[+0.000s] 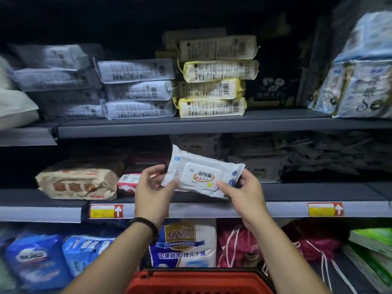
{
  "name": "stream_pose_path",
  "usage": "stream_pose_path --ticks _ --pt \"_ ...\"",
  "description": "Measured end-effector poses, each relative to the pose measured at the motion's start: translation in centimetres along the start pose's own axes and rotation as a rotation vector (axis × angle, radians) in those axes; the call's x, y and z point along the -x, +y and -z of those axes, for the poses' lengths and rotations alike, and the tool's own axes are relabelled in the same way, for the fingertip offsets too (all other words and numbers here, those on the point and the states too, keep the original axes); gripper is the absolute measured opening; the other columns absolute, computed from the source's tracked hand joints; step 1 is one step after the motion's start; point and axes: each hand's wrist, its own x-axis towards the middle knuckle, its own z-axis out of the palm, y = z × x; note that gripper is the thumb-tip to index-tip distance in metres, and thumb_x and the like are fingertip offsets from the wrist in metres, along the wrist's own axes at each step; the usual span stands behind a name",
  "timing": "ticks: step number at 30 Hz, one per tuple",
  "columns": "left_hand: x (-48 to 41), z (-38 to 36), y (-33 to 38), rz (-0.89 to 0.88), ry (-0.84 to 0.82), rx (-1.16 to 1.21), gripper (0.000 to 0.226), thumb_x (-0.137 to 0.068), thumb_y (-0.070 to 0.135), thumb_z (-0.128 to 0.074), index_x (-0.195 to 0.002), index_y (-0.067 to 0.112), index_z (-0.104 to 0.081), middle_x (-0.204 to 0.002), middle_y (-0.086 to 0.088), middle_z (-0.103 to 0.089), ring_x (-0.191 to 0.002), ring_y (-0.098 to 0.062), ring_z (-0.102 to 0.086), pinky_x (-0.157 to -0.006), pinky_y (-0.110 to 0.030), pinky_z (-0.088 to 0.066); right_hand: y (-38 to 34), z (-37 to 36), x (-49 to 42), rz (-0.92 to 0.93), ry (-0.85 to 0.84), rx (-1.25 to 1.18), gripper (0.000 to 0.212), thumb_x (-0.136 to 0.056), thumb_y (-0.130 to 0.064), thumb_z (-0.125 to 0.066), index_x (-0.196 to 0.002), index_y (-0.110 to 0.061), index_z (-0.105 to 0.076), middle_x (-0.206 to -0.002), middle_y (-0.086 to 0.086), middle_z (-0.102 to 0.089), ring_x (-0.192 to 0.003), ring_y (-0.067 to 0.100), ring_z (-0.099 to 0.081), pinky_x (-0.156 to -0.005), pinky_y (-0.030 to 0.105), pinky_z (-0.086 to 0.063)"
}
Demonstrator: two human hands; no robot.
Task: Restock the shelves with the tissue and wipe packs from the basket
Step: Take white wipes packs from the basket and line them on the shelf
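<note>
Dim store aisle, grey metal shelves (pixel 191 128) stocked with stacked flat packs. Both hands hold one white plastic wipe pack with a white flip lid (pixel 201 177), tilted, in front of the middle shelf's edge. Left hand (pixel 152 187) pinches its left end, thumb on top. Right hand (pixel 244 192) grips the right end, thumb on the lid. Red plastic basket (pixel 199 281) at the bottom edge, below the hands. Black bracelet (pixel 148 224) on left wrist.
</note>
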Motion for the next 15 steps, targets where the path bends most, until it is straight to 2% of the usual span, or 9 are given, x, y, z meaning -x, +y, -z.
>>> stream_pose_path --ticks 2,4,5,8,10,13,15 --pt "-0.4 0.6 -0.7 -0.224 0.000 -0.465 0.052 -0.080 0.013 -0.084 -0.122 0.034 -0.063 -0.119 0.006 -0.071 -0.112 -0.018 -0.067 -0.097 -0.049 -0.057 0.3 -0.6 -0.9 0.090 0.029 0.121 0.036 -0.085 0.008 -0.080 -0.110 -0.017 -0.071 -0.100 -0.014 -0.077 -0.087 -0.005 -0.074 -0.079 0.014 -0.057" --pt "0.1 0.5 -1.6 -0.374 -0.033 -0.902 0.066 -0.077 0.027 -0.082 -0.135 0.036 -0.054 -0.135 0.004 -0.054 -0.126 -0.024 -0.049 -0.106 -0.049 -0.046 1.3 -1.4 -1.4 0.121 0.053 0.300 0.029 -0.088 -0.003 -0.081 -0.109 -0.021 -0.072 -0.099 -0.014 -0.077 -0.089 -0.001 -0.073 -0.081 0.023 -0.057" --pt "0.5 0.5 -2.0 -0.429 -0.071 -1.022 0.070 -0.077 0.032 -0.080 -0.140 0.035 -0.050 -0.141 0.001 -0.045 -0.130 -0.026 -0.042 -0.109 -0.048 -0.042 2.0 -1.9 -1.5 0.112 0.063 0.384 0.026 -0.090 -0.007 -0.079 -0.111 -0.021 -0.073 -0.100 -0.011 -0.078 -0.091 0.006 -0.074 -0.082 0.027 -0.057" --pt "1.2 0.2 -2.9 -0.483 -0.287 -1.229 0.076 -0.082 0.039 -0.071 -0.150 0.036 -0.037 -0.155 -0.001 -0.028 -0.143 -0.025 -0.030 -0.116 -0.046 -0.039 3.5 -2.9 -1.6 0.086 0.122 0.564 0.022 -0.095 -0.015 -0.074 -0.117 -0.016 -0.072 -0.111 0.003 -0.078 -0.103 0.025 -0.071 -0.084 0.031 -0.052" --pt "1.1 0.2 -3.6 -0.425 -0.388 -1.306 0.080 -0.086 0.042 -0.067 -0.155 0.039 -0.026 -0.163 -0.002 -0.016 -0.148 -0.025 -0.026 -0.119 -0.043 -0.037 3.8 -3.2 -2.2 0.113 0.162 0.633 0.018 -0.094 -0.017 -0.075 -0.111 -0.014 -0.071 -0.109 0.008 -0.077 -0.103 0.032 -0.068 -0.084 0.035 -0.050" --pt "1.2 -0.2 -4.4 -0.354 -0.420 -1.361 0.091 -0.087 0.045 -0.065 -0.161 0.038 -0.012 -0.169 -0.005 -0.002 -0.148 -0.030 -0.034 -0.119 -0.042 -0.039 3.9 -3.2 -3.0 0.104 0.234 0.625 0.023 -0.088 -0.019 -0.081 -0.107 -0.018 -0.068 -0.104 0.007 -0.074 -0.102 0.030 -0.066 -0.087 0.039 -0.055" --pt "1.2 -0.7 -4.8 -0.331 -0.440 -1.428 0.095 -0.089 0.046 -0.061 -0.163 0.033 -0.004 -0.170 -0.012 0.002 -0.151 -0.035 -0.032 -0.124 -0.043 -0.031 3.9 -3.3 -3.1 0.098 0.263 0.574 0.029 -0.084 -0.020 -0.085 -0.108 -0.022 -0.067 -0.104 0.004 -0.073 -0.101 0.027 -0.068 -0.090 0.042 -0.057"
